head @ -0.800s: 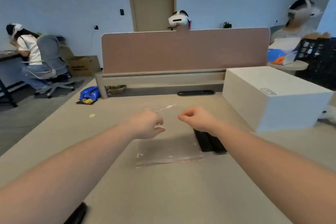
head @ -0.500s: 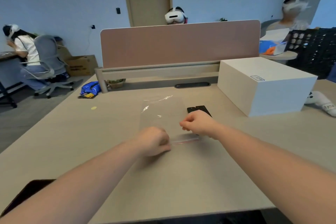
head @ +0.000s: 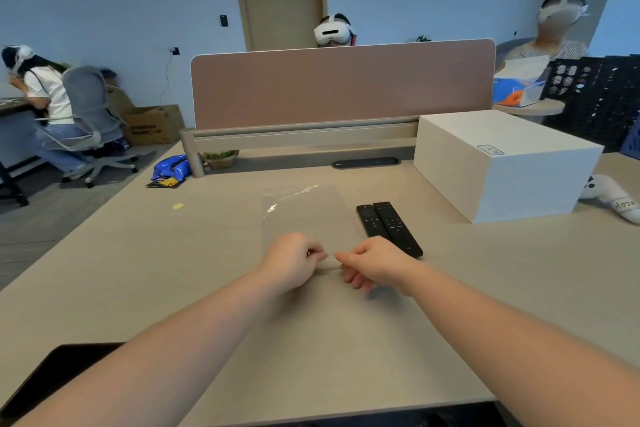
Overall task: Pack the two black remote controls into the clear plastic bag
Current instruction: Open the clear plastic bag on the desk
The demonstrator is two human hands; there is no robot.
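A clear plastic bag (head: 304, 215) lies flat on the beige table (head: 173, 270), its near edge between my hands. My left hand (head: 292, 262) and my right hand (head: 372, 265) pinch that near edge from either side, fingers closed on the plastic. Two black remote controls (head: 388, 227) lie side by side on the table just right of the bag, outside it, their near ends beside my right hand.
A white box (head: 502, 163) stands at the right, with a white controller (head: 613, 203) beside it. A pink divider (head: 343, 87) closes the far edge. A dark flat object (head: 59, 371) sits at the near left corner. Other people sit beyond.
Both hands slid from the bag's far part back to its near edge and drew closer together. The remotes, hidden under my right wrist before, now show fully.
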